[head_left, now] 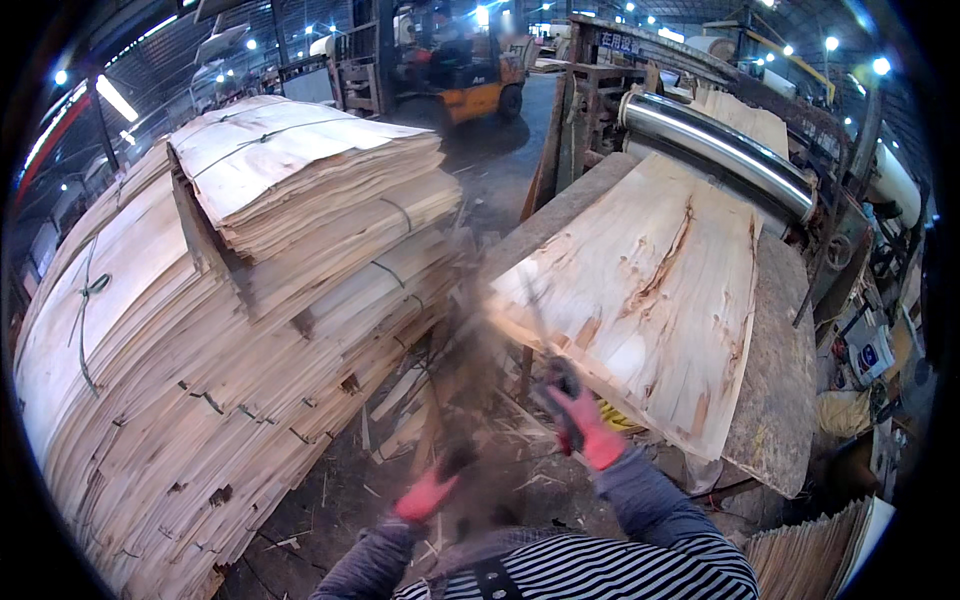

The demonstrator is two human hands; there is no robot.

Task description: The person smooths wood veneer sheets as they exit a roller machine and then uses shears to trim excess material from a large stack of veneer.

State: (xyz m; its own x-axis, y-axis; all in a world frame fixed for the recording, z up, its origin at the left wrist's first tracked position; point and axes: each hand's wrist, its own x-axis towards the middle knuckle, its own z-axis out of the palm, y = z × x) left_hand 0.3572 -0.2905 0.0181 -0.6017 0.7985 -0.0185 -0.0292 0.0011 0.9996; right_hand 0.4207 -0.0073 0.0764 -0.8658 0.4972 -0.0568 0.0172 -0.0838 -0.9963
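Note:
My right hand [585,418], in a red and black glove, is beside the near left edge of a veneer stack [640,330]. Its fingers look closed, and a thin, smeared strip rises from them past the stack's edge; its kind cannot be told. Lower and further left is my left hand [437,487], gloved alike, with its fingers smeared by motion. Between the hands runs a dark brown blur [478,400], too smeared to name. The veneer sheets are pale, with brown cracks and knots, and lie on a worn board [775,400] in front of a shiny metal roller [715,150].
Tall bundles of tied veneer [200,400] fill the left side, with a smaller tied bundle [310,150] on top. Veneer scraps [400,415] litter the floor between. An orange forklift [465,100] is at the back. More upright veneer [810,550] stands at lower right.

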